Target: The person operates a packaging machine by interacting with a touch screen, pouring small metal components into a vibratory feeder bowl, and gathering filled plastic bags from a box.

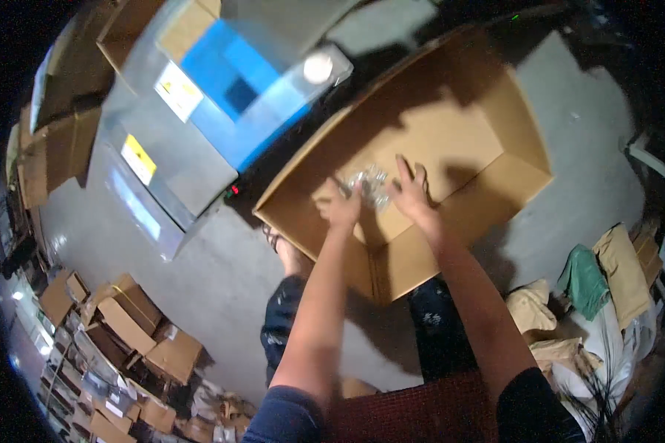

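Note:
A large open cardboard box [465, 133] stands tilted across the view in front of my knees. Inside, toward its near left end, lies a small cluster of clear, shiny pieces [369, 183], too blurred for me to name. Both arms reach down into the box. At the left side of the cluster is my left hand [340, 208], its fingers apart. My right hand [412, 198] is on the other side, fingers spread, with the thumb close to the clear pieces. Neither hand visibly grips anything.
Beyond the box on the left stands a grey and blue machine [199, 111] with a yellow label. Flattened cardboard boxes [137, 317] are piled at lower left. Sacks and a green bag [587, 280] lie at right. My foot [288, 255] is beside the box.

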The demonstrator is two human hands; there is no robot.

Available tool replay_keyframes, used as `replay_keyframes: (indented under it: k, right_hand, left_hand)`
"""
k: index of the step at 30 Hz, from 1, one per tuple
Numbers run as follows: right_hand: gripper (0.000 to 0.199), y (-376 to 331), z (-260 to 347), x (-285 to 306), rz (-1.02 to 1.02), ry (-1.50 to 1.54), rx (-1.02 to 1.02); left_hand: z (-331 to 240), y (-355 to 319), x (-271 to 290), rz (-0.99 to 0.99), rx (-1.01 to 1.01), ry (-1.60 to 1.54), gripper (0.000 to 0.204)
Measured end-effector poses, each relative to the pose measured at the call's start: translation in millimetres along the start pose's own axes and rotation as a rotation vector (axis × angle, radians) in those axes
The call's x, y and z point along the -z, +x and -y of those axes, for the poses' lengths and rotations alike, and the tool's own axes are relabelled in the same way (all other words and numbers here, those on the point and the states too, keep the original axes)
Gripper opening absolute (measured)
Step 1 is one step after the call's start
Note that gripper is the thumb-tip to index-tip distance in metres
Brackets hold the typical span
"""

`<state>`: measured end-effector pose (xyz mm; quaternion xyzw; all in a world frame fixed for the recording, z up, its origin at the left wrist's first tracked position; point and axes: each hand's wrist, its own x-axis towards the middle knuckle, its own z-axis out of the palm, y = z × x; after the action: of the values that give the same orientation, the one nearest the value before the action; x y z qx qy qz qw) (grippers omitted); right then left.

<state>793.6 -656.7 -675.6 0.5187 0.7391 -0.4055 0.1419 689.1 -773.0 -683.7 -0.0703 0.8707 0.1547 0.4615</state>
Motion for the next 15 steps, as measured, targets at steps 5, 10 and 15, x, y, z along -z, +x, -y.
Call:
replay_keyframes:
  k: [5, 10, 15]
  right_hand:
    - [0.051, -8.5, 17.7, -68.4, 0.069, 0.107, -0.12]
    - [0.041, -60.5, 28.5, -43.4, 0.118, 0.572, -0.189]
    - [0.038, -122.8, 79.5, 36.1, 0.184, 0.958, -0.021]
  left_hand:
    - [-4.3, -16.8, -28.2, -0.031, -0.15, -0.406, 0.062]
    - [0.9, -50.4, -3.3, 0.488, 0.181, -1.207, 0.031]
    - [2.3, -109.0, 45.7, 0.495, 0.209, -1.495, 0.017]
